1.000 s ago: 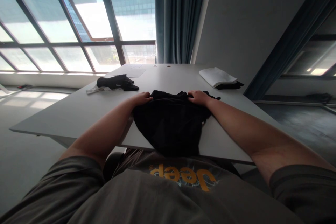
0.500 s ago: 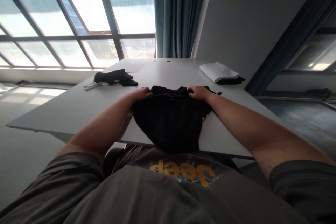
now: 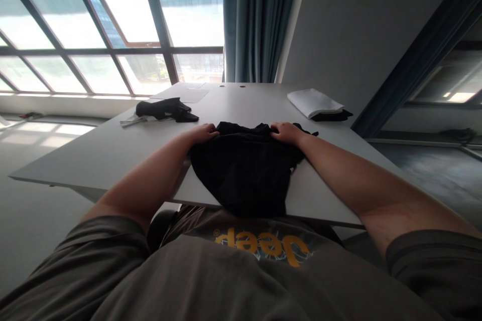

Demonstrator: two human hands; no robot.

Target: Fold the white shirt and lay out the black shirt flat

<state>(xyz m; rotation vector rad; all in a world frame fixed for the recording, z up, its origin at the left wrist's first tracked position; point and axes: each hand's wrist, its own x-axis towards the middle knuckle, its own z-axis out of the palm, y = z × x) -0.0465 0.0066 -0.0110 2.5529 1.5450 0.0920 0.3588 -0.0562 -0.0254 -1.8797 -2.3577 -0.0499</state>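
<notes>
A black cloth garment (image 3: 243,170) lies on the white table in front of me, its lower part hanging over the near edge towards my shirt. Its exact kind does not show. My left hand (image 3: 205,133) grips the upper left corner, fingers closed on the fabric. At the upper right, my right hand (image 3: 284,133) is closed on the same garment. Between the hands the far edge is bunched and uneven. A small dark strap-like end sticks out beyond my right hand.
On the white table (image 3: 131,160), crumpled black and white cloths (image 3: 161,109) lie at the back left. A folded white cloth (image 3: 314,103) rests on something black at the back right. Behind the table hang a blue curtain (image 3: 250,20) and windows (image 3: 188,10).
Both hands keep the same hold on the black garment, which lies almost unchanged. The view has shifted very slightly.
</notes>
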